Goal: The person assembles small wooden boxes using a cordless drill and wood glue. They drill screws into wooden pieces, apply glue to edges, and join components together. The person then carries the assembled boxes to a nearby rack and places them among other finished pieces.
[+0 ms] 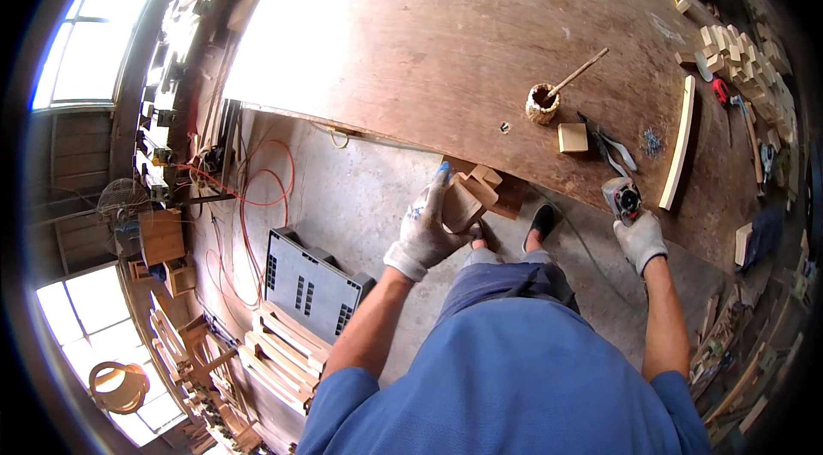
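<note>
My left hand, in a whitish work glove with a blue fingertip, is closed around a brown wooden piece just off the table's front edge. Smaller wooden blocks show right beside that piece; I cannot tell whether they are joined to it. At the table's front edge on the right, my gloved right hand grips a grey and black power tool. Near the tool lie black-handled pliers, a square wooden block and a small pile of bluish screws.
On the wooden table stands a crusted pot with a stick in it. A curved wooden strip, a red tape measure and stacked blocks lie right. A grey plastic crate and orange hose are left.
</note>
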Tool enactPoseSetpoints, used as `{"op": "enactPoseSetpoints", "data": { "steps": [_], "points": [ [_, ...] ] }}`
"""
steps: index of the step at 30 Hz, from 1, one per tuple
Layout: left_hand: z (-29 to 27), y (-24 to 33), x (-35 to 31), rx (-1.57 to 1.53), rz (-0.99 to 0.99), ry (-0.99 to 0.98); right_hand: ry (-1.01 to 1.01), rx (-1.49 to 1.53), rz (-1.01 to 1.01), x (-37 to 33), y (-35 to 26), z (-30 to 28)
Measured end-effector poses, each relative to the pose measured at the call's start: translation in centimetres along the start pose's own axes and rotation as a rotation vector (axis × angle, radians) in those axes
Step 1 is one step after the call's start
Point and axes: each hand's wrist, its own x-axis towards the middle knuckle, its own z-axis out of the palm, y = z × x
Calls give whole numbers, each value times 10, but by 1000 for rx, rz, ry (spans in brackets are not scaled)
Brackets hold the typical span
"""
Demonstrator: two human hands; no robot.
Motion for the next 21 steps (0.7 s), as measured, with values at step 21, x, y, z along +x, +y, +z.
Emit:
{"op": "enactPoseSetpoints", "data": {
  "steps": [21],
  "points": [
    [-47, -5, 49, 87, 242, -442, -29, 54, -54, 10, 19, 11]
  ]
}}
